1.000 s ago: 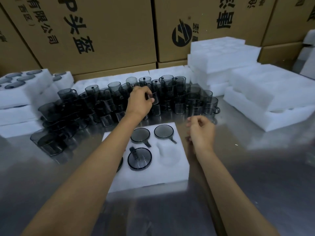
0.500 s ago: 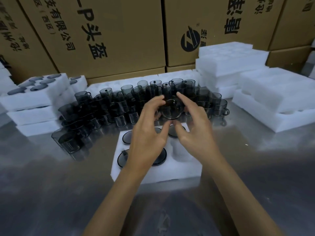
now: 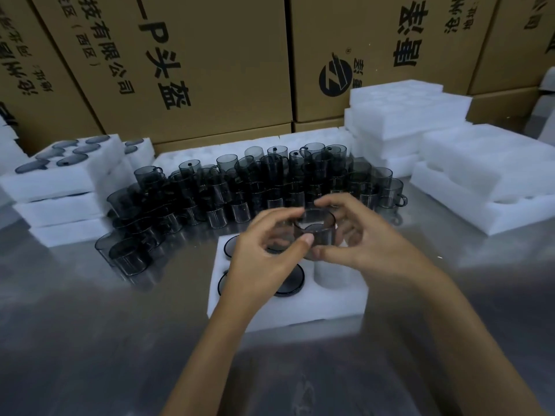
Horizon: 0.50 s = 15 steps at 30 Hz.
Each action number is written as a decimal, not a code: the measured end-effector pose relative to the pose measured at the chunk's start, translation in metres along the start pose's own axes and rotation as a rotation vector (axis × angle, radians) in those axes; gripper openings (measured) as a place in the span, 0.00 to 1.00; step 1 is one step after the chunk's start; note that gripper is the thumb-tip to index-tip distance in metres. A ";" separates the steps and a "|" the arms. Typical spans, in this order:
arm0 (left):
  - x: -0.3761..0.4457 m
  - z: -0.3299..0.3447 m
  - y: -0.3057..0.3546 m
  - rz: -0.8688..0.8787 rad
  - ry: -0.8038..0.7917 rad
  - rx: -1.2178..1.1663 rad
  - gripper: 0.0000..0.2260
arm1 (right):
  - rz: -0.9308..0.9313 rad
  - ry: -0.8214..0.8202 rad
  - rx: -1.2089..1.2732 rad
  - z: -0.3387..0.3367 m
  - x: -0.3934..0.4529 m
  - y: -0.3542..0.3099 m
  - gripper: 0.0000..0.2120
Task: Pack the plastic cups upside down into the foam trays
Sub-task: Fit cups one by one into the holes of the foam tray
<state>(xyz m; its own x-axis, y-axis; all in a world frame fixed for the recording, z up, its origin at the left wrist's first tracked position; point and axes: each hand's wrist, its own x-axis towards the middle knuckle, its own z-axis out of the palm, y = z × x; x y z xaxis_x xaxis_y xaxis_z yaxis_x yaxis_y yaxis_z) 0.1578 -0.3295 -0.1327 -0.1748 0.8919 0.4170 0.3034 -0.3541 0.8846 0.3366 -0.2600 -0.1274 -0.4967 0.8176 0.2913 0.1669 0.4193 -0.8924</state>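
Observation:
A smoky clear plastic cup (image 3: 319,228) is held in the air above the white foam tray (image 3: 300,304) on the steel table. My left hand (image 3: 264,256) and my right hand (image 3: 357,235) both pinch it from either side with thumb and fingers. The tray holds upside-down cups, one dark base (image 3: 289,285) showing beside my left hand; others are hidden under my hands. One pocket (image 3: 333,274) at the tray's right shows only white foam. Many loose cups (image 3: 246,190) stand stacked in rows behind the tray.
Filled foam trays (image 3: 60,178) are stacked at the left. Stacks of foam trays without cups (image 3: 402,115) (image 3: 492,175) stand at the back right and right. Large cardboard boxes (image 3: 186,64) wall off the back. The steel table (image 3: 90,340) stretches toward me.
My left hand took a cup from the rows and brought it back over the tray. My right hand rose to meet it, and now both hold the cup lower, nearer the tray.

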 end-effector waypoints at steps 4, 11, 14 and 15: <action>-0.002 0.000 0.001 -0.080 -0.170 0.038 0.19 | 0.112 -0.192 -0.122 -0.020 -0.003 0.002 0.25; -0.001 -0.007 0.001 -0.141 -0.300 0.030 0.19 | 0.145 -0.315 -0.109 -0.026 -0.007 0.006 0.24; -0.002 -0.006 -0.001 -0.171 -0.307 0.015 0.20 | 0.147 -0.327 -0.126 -0.029 -0.008 0.006 0.24; -0.002 -0.006 -0.002 -0.173 -0.316 0.020 0.20 | 0.147 -0.331 -0.137 -0.030 -0.009 0.006 0.24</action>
<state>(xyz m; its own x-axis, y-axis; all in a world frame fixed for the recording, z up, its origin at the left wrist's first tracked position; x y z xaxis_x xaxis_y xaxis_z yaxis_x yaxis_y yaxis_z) 0.1520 -0.3320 -0.1339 0.0720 0.9821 0.1738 0.3134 -0.1878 0.9309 0.3673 -0.2530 -0.1247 -0.7030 0.7110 0.0166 0.3578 0.3737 -0.8558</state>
